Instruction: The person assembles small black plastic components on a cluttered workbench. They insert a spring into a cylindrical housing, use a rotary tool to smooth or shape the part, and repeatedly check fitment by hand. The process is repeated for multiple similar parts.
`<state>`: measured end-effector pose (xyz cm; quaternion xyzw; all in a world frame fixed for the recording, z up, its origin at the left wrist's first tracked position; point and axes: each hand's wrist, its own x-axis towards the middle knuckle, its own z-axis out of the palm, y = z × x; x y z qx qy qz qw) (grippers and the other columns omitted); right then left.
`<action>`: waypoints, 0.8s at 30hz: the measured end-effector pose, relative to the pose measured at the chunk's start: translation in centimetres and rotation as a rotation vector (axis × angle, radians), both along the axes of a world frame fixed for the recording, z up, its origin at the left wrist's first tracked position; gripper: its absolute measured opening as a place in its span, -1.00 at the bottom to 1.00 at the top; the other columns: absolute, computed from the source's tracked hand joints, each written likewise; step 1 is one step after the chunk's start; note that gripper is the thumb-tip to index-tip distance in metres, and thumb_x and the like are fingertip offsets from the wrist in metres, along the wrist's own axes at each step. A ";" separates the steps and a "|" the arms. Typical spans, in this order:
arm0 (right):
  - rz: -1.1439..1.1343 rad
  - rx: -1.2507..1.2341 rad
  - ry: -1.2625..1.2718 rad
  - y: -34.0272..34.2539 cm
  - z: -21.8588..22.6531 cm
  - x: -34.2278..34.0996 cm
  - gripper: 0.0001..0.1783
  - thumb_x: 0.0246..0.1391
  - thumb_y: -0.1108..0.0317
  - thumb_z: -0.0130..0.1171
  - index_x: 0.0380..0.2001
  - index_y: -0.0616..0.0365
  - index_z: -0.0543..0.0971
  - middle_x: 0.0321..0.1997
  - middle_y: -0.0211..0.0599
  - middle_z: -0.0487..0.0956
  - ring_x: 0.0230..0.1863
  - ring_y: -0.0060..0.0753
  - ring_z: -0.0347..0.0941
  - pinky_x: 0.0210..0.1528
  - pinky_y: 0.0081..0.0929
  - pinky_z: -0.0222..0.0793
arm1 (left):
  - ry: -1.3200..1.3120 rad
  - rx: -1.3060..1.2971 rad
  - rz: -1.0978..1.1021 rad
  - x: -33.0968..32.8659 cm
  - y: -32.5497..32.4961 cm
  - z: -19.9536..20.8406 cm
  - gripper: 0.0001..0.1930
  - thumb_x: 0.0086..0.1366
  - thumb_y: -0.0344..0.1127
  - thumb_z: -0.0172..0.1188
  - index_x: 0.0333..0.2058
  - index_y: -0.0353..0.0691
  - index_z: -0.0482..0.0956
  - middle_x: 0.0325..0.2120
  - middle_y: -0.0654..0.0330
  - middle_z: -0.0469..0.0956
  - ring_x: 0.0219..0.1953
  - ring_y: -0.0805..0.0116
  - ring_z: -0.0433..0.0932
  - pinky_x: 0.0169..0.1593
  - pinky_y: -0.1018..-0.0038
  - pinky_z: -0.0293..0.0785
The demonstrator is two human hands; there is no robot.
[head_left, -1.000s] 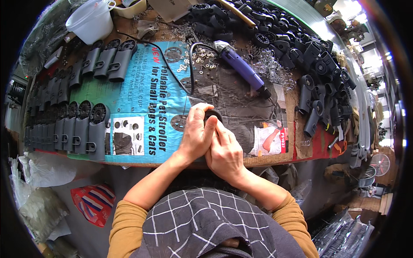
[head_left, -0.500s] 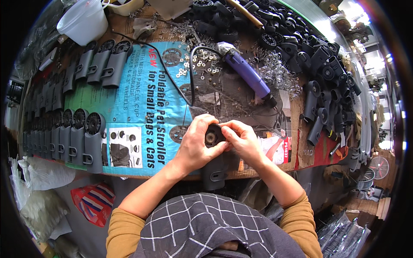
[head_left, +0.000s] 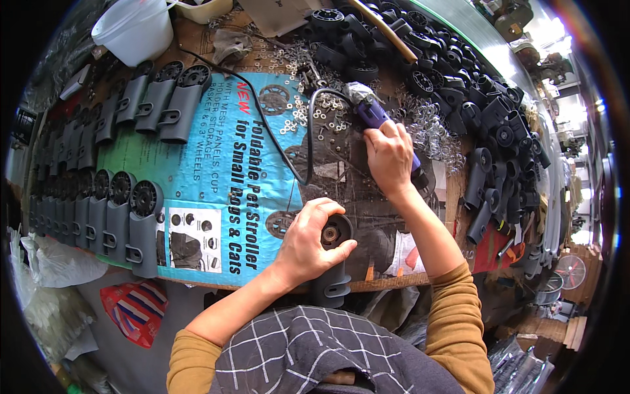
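My left hand (head_left: pixel 303 246) is wrapped round the round head of a dark plastic wheel bracket (head_left: pixel 336 279) at the bench's near edge. A metal-lined hole shows in the middle of that head, and the looped stem points toward me. Further off to the right, my right hand (head_left: pixel 390 156) has its fingers curled over a purple electric screwdriver (head_left: pixel 373 115) lying on the bench. The hand hides the middle of the tool. A black cable runs from the screwdriver's far end and loops to the left.
Rows of grey brackets with wheels (head_left: pixel 142 226) line the left side. Loose black parts (head_left: pixel 489 118) are heaped at the right, beside silver springs or clips (head_left: pixel 430 134). Small white rings (head_left: pixel 298 118) lie scattered mid-bench. A white bucket (head_left: pixel 134 33) stands far left; printed cardboard (head_left: pixel 197 157) covers the bench.
My right hand has left the bracket and reached forward and right onto the electric screwdriver. The left hand keeps hold of the bracket alone. The whole view has shifted slightly.
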<state>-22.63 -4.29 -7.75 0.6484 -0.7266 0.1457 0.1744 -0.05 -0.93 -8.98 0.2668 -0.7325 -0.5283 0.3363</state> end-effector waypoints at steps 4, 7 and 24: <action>0.031 -0.030 0.020 -1.6 -1.0 -0.9 -0.92 -0.03 0.31 0.25 -0.50 0.04 0.63 -0.35 -0.38 0.45 -0.19 -0.24 0.37 -0.17 -0.25 0.27 | -0.016 -0.003 0.004 0.0 0.0 0.0 -0.44 -0.05 -0.28 0.48 -0.07 -0.28 0.46 -0.07 -0.02 0.46 0.07 0.04 0.42 0.16 0.26 0.36; -0.005 0.012 0.072 -2.2 -1.3 -0.6 -0.93 -0.03 0.30 0.27 -0.48 0.01 0.64 -0.34 -0.38 0.45 -0.14 -0.22 0.36 -0.12 -0.24 0.22 | -0.018 -0.013 0.003 0.0 -0.1 0.1 -0.46 0.00 -0.21 0.44 -0.07 -0.28 0.47 -0.05 -0.04 0.45 0.04 -0.02 0.46 0.12 0.20 0.38; 0.189 0.201 -0.632 9.7 3.6 7.6 -0.91 -0.16 0.35 0.38 -0.48 -0.02 0.68 -0.50 -0.45 0.40 -0.33 -0.35 0.33 -0.19 -0.36 0.13 | 0.020 -0.014 0.078 -0.7 0.1 -0.5 -0.37 -0.09 -0.36 0.42 -0.01 -0.29 0.35 -0.09 -0.01 0.40 0.01 0.03 0.42 0.11 0.25 0.37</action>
